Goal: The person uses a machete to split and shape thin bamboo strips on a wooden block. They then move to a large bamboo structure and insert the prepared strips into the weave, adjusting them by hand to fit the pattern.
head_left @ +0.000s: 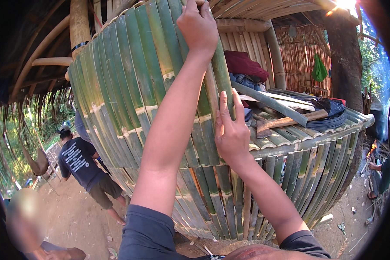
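Observation:
My left hand (198, 30) is raised high, its fingers closed around the upper part of a green bamboo slat (221, 65) at the right edge of a slatted wall. Lower on that edge, my right hand (233, 141) lies against the bamboo with two fingers stretched upward and apart. The wall (138, 69) is made of upright split-bamboo slats, green above and paler grey-green below. My left forearm crosses in front of it. The fingertips of my left hand are partly cut off by the picture's top edge.
Right of the wall, a bamboo platform (299, 141) carries a wooden-handled blade tool (290, 123), a loose slat (268, 102), a dark coil (329, 123) and maroon cloth (247, 66). A person (80, 158) stands at left; another (28, 221) is lower left. Fire (372, 149) burns far right.

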Available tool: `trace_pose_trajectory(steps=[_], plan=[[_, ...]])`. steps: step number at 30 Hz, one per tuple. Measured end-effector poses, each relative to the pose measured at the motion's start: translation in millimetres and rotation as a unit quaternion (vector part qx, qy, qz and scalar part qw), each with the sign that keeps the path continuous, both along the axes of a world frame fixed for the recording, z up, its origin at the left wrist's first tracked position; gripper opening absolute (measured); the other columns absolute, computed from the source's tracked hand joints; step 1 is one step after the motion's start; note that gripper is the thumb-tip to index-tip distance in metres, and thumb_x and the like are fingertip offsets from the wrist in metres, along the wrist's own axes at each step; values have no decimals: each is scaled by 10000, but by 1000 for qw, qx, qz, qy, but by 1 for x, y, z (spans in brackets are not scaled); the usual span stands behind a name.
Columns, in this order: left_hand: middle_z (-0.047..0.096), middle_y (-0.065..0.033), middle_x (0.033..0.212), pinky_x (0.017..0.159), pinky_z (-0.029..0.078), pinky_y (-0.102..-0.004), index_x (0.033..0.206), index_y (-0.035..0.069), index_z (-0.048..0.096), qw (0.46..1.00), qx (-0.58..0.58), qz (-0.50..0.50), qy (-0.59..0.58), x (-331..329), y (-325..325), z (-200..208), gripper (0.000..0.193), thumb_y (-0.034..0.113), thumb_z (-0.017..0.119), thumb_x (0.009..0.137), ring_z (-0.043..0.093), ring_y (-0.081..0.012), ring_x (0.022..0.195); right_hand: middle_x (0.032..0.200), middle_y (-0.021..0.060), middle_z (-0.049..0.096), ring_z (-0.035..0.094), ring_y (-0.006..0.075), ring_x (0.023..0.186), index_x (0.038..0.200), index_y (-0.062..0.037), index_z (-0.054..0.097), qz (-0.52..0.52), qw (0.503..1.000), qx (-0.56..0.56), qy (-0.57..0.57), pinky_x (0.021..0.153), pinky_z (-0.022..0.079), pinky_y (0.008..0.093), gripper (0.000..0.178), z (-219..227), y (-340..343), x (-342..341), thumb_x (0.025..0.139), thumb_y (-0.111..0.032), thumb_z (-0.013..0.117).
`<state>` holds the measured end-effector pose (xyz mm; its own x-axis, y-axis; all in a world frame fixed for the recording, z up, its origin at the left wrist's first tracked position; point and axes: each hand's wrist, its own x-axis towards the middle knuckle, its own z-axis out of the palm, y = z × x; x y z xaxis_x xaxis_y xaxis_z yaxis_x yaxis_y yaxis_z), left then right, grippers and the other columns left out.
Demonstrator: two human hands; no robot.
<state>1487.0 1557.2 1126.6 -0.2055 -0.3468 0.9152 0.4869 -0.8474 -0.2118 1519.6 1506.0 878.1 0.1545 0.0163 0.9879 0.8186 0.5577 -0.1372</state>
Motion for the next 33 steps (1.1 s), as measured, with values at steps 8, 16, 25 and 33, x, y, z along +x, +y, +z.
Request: trace_pose_trajectory(steps=[8,16,25,33], plan=[[730,-204,880,751,549,-476,1018,24,692,1000,-16,11,-1,0,-4,-2,94,90,665,957,723,-401,849,1490,274,479,725,361,767,1534,-79,476,-19,999,-29,0,547,581,389,590,2,-2,0,965,-98,632],[706,-242,860,717,533,-484,990,2,681,1000,-7,-9,11,-24,-16,-3,132,133,667,975,711,-421,835,1478,281,480,700,455,1042,1500,-71,510,-45,999,8,10,698,632,444,508,4,1,-25,1014,-182,607],[598,-297,1392,1060,497,-361,1068,5,497,956,-15,-103,-276,-184,-63,-250,178,141,609,1043,635,-258,1201,1366,295,555,638,436,1172,1463,-43,563,-90,994,62,-27,782,611,462,447,6,3,7,1039,-179,605],[659,-214,1257,1070,442,-370,1026,-10,498,837,-372,111,-385,-398,-47,-402,229,187,611,1059,612,-301,1266,1336,284,570,640,415,1148,1465,-62,572,-74,995,66,-21,816,594,443,441,1,10,-15,1039,-171,611]])
